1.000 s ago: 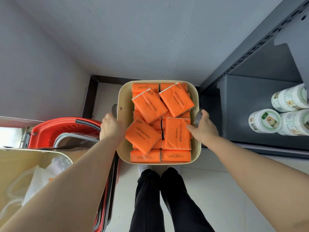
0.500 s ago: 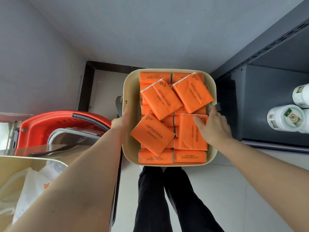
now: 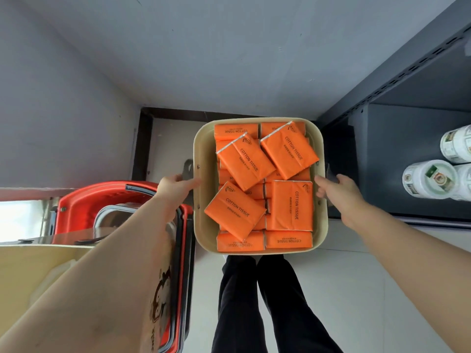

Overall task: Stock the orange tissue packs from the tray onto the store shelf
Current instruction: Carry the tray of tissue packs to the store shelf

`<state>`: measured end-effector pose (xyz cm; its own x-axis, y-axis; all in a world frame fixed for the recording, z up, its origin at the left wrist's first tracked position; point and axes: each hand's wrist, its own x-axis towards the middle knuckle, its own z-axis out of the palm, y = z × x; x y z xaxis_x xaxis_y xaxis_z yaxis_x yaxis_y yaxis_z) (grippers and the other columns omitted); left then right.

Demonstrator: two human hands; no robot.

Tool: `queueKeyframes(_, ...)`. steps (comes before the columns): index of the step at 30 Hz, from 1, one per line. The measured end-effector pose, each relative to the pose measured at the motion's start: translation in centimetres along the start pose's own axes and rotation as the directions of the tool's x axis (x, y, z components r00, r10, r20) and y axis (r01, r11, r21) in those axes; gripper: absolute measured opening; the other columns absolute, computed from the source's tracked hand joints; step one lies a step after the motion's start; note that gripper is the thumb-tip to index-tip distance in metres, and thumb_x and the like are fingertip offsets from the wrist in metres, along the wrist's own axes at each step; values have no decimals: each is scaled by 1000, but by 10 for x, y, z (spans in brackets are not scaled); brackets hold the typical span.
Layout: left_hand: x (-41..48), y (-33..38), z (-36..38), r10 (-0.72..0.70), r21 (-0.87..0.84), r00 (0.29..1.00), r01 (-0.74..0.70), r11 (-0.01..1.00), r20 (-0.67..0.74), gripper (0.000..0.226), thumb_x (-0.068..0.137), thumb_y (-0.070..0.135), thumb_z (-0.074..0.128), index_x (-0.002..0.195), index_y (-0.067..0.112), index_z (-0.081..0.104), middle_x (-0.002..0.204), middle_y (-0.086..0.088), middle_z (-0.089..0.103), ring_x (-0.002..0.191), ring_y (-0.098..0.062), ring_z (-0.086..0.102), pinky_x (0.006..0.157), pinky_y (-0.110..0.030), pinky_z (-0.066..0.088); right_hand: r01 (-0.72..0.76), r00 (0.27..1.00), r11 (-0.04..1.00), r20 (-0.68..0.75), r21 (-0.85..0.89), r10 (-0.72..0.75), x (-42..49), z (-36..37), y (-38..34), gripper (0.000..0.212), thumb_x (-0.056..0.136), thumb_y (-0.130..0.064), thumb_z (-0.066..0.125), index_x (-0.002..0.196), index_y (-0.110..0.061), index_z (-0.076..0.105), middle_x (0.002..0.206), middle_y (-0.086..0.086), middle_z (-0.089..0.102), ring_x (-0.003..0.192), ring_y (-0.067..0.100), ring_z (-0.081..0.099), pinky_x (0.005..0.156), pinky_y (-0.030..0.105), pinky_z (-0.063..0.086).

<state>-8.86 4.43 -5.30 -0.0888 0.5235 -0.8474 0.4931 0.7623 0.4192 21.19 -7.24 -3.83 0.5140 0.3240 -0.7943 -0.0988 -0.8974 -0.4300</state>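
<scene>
I hold the tray [image 3: 202, 200] out in front of me, one hand on each side, so the packs [image 3: 260, 184] lie between my hands and just inward of both. My left hand [image 3: 175, 186] is at the tray's left wall, thumb on the rim, its fingers [image 3: 190, 183] curled around the metal handle [image 3: 188, 167] there. My right hand [image 3: 340, 193] sits at the right wall, its fingers [image 3: 321, 182] loosely bent against the rim; whether they actually clamp the handle on that side I cannot tell.

The tray is full: a lower layer of packs lined up in rows, with four more lying loose and skewed on top. The upright one at the lower right has its long axis running away from me and lies nearest my right hand, which is also the hand on the shelf [image 3: 413, 159] side. The shelf opens to my right, white jars [image 3: 430, 178] already on it.

No pack is stocked yet. I judge the right hand should pick while the left keeps the tray level.
</scene>
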Motion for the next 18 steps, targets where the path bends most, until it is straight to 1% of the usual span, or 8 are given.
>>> queueKeyframes(1,-3,1,0,2,61,999,-4,998,36,44,75,37,76,109,13,62,104,-8,68,96,-25,65,93,-43,48,-31,999,999,37,-37,33,2,-4,0,78,91,-32,61,151,-8,16,119,14,61,98,19,58,88,32,36)
queueKeyframes(3,-6,6,6,37,125,998,-44,991,52,31,83,32,70,105,13,61,102,-8,66,88,-19,62,77,-32,45,-61,993,991,94,-119,73,6,-11,-1,74,90,-31,64,148,-5,26,101,11,65,92,19,61,87,32,40)
queueKeyframes(5,-5,10,12,83,132,995,-89,987,52,33,83,30,69,107,10,58,103,-11,65,90,-22,62,67,-28,43,-54,988,979,129,-195,81,11,-16,-2,63,87,-31,67,139,-6,42,90,8,64,90,18,62,86,33,44)
queueKeyframes(6,-5,12,15,97,128,995,-101,987,38,37,81,29,71,107,8,58,103,-12,65,91,-25,63,68,-30,46,-49,987,976,138,-212,80,12,-18,-1,57,86,-31,68,134,-7,48,89,7,64,91,19,61,86,35,44)
queueKeyframes(8,-6,13,21,112,105,994,-111,988,-9,42,78,27,72,107,2,57,97,-14,64,87,-27,63,72,-34,51,-46,984,980,158,-195,77,15,-22,1,51,85,-25,69,130,-9,52,93,5,63,94,19,60,88,36,42)
queueKeyframes(11,-13,9,28,128,34,987,-125,992,-93,34,80,23,73,102,2,57,85,-10,58,74,-21,56,64,-30,47,-21,978,992,204,-128,47,12,-27,6,70,82,-23,73,142,-12,40,116,5,60,97,17,58,93,35,40)
queueKeyframes(14,-28,9,30,140,11,979,-140,990,-146,33,80,23,73,100,1,59,85,-12,60,73,-22,57,64,-32,48,57,976,988,218,-144,-24,-3,-29,6,84,81,-26,75,150,-21,26,141,4,46,122,21,50,100,37,39)
queueKeyframes(18,-55,21,29,153,5,969,-155,988,-195,30,79,20,72,97,-3,62,75,-10,58,67,-22,55,63,-33,47,141,973,973,207,-182,-102,-23,-38,2,88,83,-27,73,151,-19,19,147,7,41,131,23,43,103,38,37)
